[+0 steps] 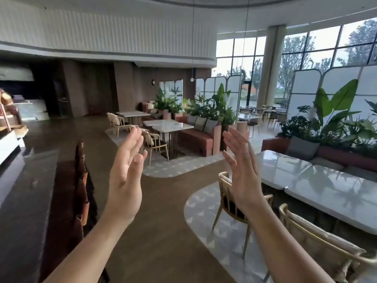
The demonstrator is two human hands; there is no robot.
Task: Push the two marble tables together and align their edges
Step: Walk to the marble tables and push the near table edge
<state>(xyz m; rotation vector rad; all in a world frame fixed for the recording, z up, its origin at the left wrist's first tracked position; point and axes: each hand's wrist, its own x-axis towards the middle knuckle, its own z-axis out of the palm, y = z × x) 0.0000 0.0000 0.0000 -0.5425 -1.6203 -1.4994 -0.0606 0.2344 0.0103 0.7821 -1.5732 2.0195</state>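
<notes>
At far left stood a dark counter [30, 180], glossy on top, with a row of brown stools [81, 180] along its near side. The left hand [125, 170] was raised in mid-air over the brown floor [163, 221], fingers spread and straight, palm facing right, holding nothing. Beyond it, in the middle of the room, two white tables [169, 125] sat on a pale patterned mat, one slightly overlapping the other in view (whether their edges met could not be told from here), with a wooden chair [154, 142] just before them and a red sofa [195, 137] behind. Green plants [212, 107] rose behind the sofa. The right hand [242, 170] was also lifted, palm facing left, fingers loose and apart, empty and well clear of any furniture. Below it stood another chair [230, 197]. To the right, two marble tables [326, 186] lay end to end, their short edges touching along a thin seam, the nearer corners looking slightly out of line. A third chair [318, 248] stood at the near table's side, and tall windows [318, 50] filled the wall behind.
</notes>
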